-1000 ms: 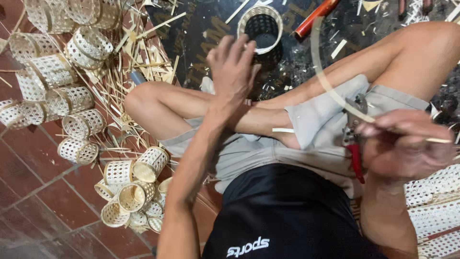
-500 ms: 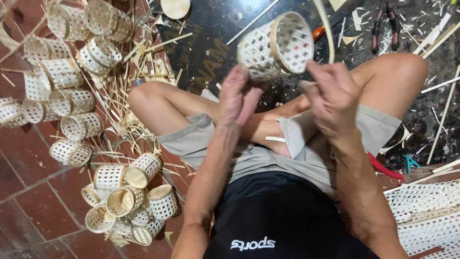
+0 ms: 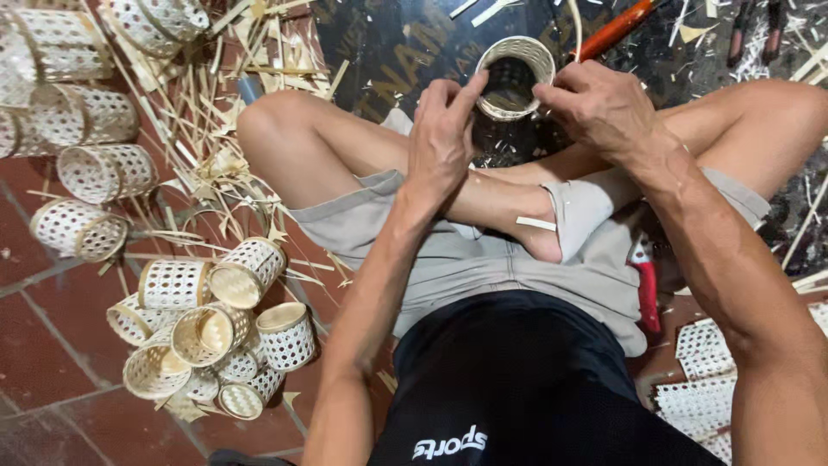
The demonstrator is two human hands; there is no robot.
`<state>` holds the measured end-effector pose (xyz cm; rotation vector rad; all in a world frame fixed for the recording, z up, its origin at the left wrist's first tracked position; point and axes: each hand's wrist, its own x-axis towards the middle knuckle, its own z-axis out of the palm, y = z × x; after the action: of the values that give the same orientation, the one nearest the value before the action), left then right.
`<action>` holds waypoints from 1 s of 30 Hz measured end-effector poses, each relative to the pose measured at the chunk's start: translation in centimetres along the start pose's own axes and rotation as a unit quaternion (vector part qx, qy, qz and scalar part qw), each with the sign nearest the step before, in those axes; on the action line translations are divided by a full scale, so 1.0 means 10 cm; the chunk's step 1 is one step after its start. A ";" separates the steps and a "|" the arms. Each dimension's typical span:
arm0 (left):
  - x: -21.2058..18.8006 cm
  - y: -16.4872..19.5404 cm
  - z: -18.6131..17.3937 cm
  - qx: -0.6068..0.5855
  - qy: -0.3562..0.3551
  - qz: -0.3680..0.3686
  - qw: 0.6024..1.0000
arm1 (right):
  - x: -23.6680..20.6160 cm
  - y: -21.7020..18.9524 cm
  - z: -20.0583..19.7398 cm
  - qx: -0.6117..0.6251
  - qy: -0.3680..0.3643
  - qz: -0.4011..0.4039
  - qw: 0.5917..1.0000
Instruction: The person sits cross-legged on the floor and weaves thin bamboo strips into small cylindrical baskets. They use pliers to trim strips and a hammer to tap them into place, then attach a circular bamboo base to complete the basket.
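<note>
Small round woven bamboo basket (image 3: pixel 516 76) upright on dark floor mat (image 3: pixel 388 52), bamboo scraps (image 3: pixel 207 164) crowding left. Left hand (image 3: pixel 444 138) and right hand (image 3: pixel 599 108) pinch its rim from either side.

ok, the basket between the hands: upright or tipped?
Upright. The small woven basket shows its round open mouth to the camera, dark inside. Left hand and right hand touch its rim.

Bare dark mat (image 3: pixel 405 52) before the crossed legs (image 3: pixel 362 164); bamboo splints (image 3: pixel 216 112) and perhaps finished woven baskets (image 3: pixel 207 319) crowding the left.
</note>
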<state>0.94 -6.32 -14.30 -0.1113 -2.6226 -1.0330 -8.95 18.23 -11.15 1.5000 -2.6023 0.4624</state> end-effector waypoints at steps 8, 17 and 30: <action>0.04 0.04 -0.04 -0.364 -0.053 -0.265 0.891 | -0.60 -0.12 -0.73 0.194 0.174 0.108 0.959; -0.06 0.25 -0.41 -0.785 0.025 -0.245 0.569 | -0.84 -0.50 -0.25 0.668 0.347 0.262 0.603; 0.01 0.32 -0.47 -0.870 -0.075 -0.086 0.480 | -1.04 -0.34 0.07 0.870 0.298 0.196 0.340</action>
<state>2.73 -7.13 -8.96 -0.3458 -0.4599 -3.2045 -0.69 25.00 -13.53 -0.0034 -0.8570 3.4102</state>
